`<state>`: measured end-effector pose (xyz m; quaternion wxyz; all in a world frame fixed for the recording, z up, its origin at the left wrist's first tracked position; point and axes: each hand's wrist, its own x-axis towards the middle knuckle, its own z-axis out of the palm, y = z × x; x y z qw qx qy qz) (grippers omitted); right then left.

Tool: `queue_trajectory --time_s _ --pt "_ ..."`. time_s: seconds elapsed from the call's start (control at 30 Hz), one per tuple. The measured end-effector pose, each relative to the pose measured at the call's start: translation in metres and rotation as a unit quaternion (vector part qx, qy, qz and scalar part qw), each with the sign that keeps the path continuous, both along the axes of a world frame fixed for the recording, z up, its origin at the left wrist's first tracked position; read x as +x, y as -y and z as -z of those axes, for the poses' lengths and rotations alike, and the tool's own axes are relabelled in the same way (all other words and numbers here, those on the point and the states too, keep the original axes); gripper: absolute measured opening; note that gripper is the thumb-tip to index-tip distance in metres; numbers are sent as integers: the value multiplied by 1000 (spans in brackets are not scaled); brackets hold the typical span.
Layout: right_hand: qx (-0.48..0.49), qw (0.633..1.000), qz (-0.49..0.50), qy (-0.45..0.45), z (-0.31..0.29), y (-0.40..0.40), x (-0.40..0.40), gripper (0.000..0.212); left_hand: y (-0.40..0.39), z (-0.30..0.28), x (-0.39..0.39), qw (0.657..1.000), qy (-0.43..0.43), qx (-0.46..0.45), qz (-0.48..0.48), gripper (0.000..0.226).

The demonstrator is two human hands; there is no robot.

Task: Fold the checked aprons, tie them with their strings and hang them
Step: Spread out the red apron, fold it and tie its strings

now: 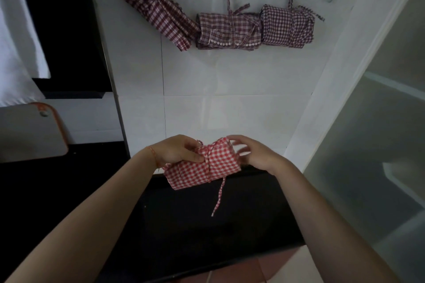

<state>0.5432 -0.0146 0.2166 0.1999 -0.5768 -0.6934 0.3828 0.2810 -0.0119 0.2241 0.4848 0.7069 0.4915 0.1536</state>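
Two bare forearms reach in from the lower edge toward a folded red-and-white checked apron [202, 165] held above a dark counter [207, 225]. On the bundle's left end, the left hand [177, 150] grips the cloth, its thumb pressed on the front close to the wrapped string and its fingers curled over the upper edge. At the opposite end, the right hand [254, 155] meets the top right corner of the bundle; its fingers are bent and blurred, and whether they pinch the string or only touch the cloth cannot be told. Between the two sets of fingers, the apron's string [208, 163] runs around the middle of the bundle, and a loose tail of it [218, 197] dangles below the fingers over the counter.

Well above the fingers, on the white tiled wall [230, 76], three other checked bundles hang by their strings from hooks: a maroon checked apron [156, 9] tilted on the left, a plaid apron with white trim [226, 30] in the middle, and a purple checked apron [287, 25] just beside it on the right. Far left of the fingers a cutting board with an orange rim [30, 131] leans by the wall.
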Motion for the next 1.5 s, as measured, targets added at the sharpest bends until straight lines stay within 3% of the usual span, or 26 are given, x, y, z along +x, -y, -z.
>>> queue_trajectory --time_s 0.07,0.17,0.33,0.47,0.6,0.7,0.77,0.9,1.03,1.1,1.2,1.33,1.5 --pt "3 998 -58 31 -1 0 -3 57 1 0 1 1000 -8 6 12 29" --pt "-18 994 -77 78 -1 -3 -1 44 3 -2 1 999 20 -28 8 44" --pt "-28 998 -63 -6 -10 -7 2 11 0 1 -3 999 -22 -29 -5 73" --pt "-101 991 -89 -4 -33 -6 7 15 1 5 0 978 -180 107 23 60" --pt "-106 987 -118 37 -50 -6 -3 20 -2 16 6 949 -246 193 20 49" --pt "-88 983 -147 62 -56 -4 -17 19 -2 21 10 923 -275 268 12 25" --pt "-59 988 -140 36 -58 -6 -21 19 -1 21 13 920 -246 303 24 21" --pt "-36 990 -61 -125 -43 -21 -13 19 3 12 16 935 -91 340 42 20" --pt "-64 981 -21 -184 -19 -16 -11 22 13 -9 18 965 145 219 -20 18" --pt "-108 974 -18 -197 -7 -11 -18 34 15 -13 19 957 212 176 -90 16" --pt "-95 984 -18 -152 0 -10 -26 21 12 -12 18 923 291 102 -229 16" --pt "-8 999 1 -35 -16 -2 -32 26 -2 -2 8 901 203 114 -366 20" --pt "73 996 -32 28 -27 1 -59 26 0 17 19 917 61 210 -334 16"
